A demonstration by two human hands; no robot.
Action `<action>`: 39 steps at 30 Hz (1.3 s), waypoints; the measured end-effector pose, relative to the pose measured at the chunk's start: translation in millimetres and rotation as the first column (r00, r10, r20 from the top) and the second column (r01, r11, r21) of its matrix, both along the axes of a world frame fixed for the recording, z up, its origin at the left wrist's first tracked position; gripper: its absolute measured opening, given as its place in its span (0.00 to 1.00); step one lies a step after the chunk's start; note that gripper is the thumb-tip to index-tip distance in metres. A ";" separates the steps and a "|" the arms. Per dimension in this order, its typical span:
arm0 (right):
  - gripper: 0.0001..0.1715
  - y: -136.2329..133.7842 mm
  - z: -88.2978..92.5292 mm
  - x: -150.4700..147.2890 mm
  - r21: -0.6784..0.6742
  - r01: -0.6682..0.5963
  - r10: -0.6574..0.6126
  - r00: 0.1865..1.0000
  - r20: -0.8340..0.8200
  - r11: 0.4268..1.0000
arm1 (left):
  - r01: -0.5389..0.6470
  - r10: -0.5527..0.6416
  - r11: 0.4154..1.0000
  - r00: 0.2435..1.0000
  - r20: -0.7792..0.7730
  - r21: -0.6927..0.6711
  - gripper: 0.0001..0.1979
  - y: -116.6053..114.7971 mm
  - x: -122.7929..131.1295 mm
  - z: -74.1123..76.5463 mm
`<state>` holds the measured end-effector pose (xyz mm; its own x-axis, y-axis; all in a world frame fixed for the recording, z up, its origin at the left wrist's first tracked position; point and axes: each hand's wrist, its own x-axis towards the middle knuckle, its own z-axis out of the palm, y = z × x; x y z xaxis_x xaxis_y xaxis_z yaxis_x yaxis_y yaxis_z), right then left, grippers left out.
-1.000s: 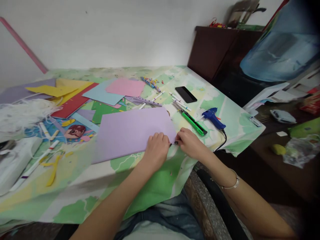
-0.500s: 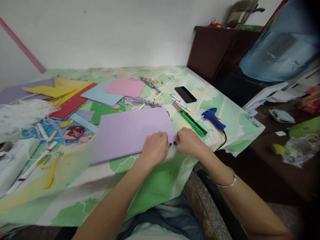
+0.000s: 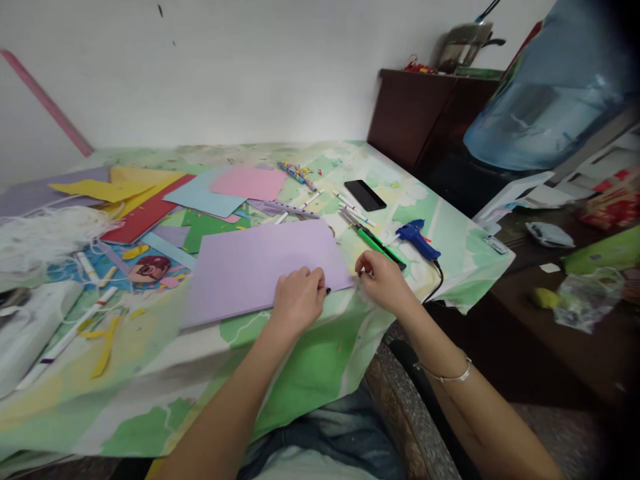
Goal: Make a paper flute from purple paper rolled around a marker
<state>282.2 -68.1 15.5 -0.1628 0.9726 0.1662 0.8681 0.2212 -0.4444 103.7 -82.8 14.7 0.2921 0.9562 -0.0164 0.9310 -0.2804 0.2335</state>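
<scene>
**Two hands at the lilac sheet's near corner**

The cluttered table (image 3: 450, 247) fills the view, and the lilac sheet (image 3: 260, 267) lies flat mid-table. Its long axis runs left to right, near right corner aimed at the person. The left hand (image 3: 297, 300) sits on the sheet's near edge, fingers bent on top, thumb at the rim; pressing or pinching, can't tell. The right hand (image 3: 384, 285) is curled just off that corner, contents hidden. I'd say pin the sheet flat and work the corner with fingertips. Right of the sheet are the glue gun (image 3: 417, 239) and green knife (image 3: 383, 248).
</scene>
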 end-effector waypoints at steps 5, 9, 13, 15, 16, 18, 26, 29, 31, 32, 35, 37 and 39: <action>0.10 -16.1 -16.4 -24.2 0.064 0.082 -0.087 0.993 0.082 0.995 | 0.009 -0.009 0.999 1.000 0.010 0.033 0.06 -0.1 -0.8 -2.8; 0.14 -20.5 -25.3 -28.6 0.059 0.157 -0.163 0.981 0.106 0.986 | 0.014 -0.014 0.999 1.000 0.028 0.029 0.06 -0.4 -3.4 -4.5; 0.11 -16.8 -26.4 -19.1 0.064 0.158 -0.162 0.984 0.068 0.985 | -0.009 0.008 1.000 1.000 0.017 0.025 0.07 -1.5 -8.7 -4.5; 0.09 -14.6 -27.0 -14.0 0.080 0.161 -0.166 0.985 0.051 0.984 | -0.008 0.008 1.000 1.000 0.008 0.022 0.07 -1.6 -11.6 -4.2; 0.08 -13.8 -27.3 -12.0 0.088 0.161 -0.165 0.985 0.046 0.983 | -0.004 0.004 1.000 1.000 0.005 0.023 0.07 -1.6 -12.7 -4.0; 0.08 -12.4 -27.9 -9.4 0.096 0.151 -0.155 0.987 0.041 0.984 | 0.002 -0.002 1.000 1.000 0.003 0.030 0.07 -1.3 -13.9 -3.8; 0.02 -12.0 -32.4 -0.7 0.097 0.139 -0.139 0.990 -0.008 0.986 | -0.023 0.023 0.999 1.000 0.016 0.028 0.04 -4.6 -36.4 -1.8; 0.03 -9.7 -33.6 -1.5 0.114 0.123 -0.122 0.992 -0.020 0.986 | -0.083 0.083 0.995 0.996 0.013 0.049 0.04 -6.7 -62.8 -3.6; 0.04 -8.8 -28.9 -5.6 0.124 0.105 -0.098 0.993 -0.059 0.987 | -0.122 0.122 0.990 0.993 0.009 0.074 0.05 -7.7 -83.2 -6.0; 0.06 -10.4 -24.3 -8.1 0.138 0.093 -0.082 0.993 -0.084 0.986 | -0.143 0.142 0.986 0.990 0.017 0.087 0.05 -8.7 -93.5 -6.8; 0.10 -35.1 -5.1 -10.4 0.189 0.012 0.027 0.979 -0.200 0.982 | -0.173 0.160 0.978 0.981 0.111 0.120 0.05 -19.4 -121.0 -3.8; 0.08 -73.9 4.9 -2.2 0.140 -0.171 0.205 0.936 -0.287 0.975 | -0.187 0.152 0.972 0.962 0.225 0.142 0.05 -37.1 -133.8 5.1; 0.04 -127.2 6.9 14.0 0.015 -0.393 0.380 0.878 -0.290 0.919 | -0.134 0.087 0.984 0.936 0.341 0.116 0.08 -62.5 -140.5 18.2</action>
<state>296.2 -195.3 22.4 -0.4803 0.8489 0.2206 0.5546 0.4888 -0.6734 -36.8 -145.3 32.9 0.1506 0.9691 0.1953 0.8332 -0.2307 0.5026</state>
